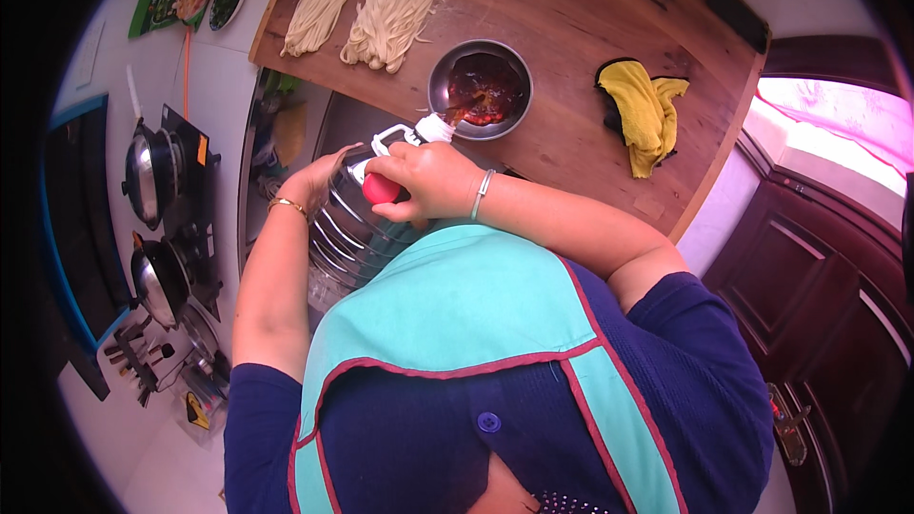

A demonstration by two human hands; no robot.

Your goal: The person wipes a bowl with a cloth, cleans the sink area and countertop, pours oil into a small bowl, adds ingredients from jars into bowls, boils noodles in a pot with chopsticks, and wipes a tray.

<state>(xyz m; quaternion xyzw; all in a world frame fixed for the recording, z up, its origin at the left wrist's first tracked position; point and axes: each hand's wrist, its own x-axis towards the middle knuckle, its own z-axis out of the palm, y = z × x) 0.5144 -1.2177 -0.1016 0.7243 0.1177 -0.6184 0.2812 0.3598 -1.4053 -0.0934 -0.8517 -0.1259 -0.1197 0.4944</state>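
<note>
A large clear ribbed plastic jug (350, 233) with a white neck and handle is tilted over the table's near edge. My right hand (433, 176) grips it near the neck, a round red piece like a cap (381, 188) between its fingers. Along the jug's side lies my left hand (319, 179), curled against it and partly hidden. From the jug's mouth a brown liquid (461, 117) runs into a metal bowl (526, 67), which holds dark red sauce (486, 86) with red bits. My body hides the jug's lower end.
Two bundles of raw noodles (390, 24) lie on the wooden table (562, 0), beyond the bowl to the left. A yellow and black cloth (640, 114) lies to the right. Pans (152, 176) stand on a stove at far left. At right is a dark red door (819, 295).
</note>
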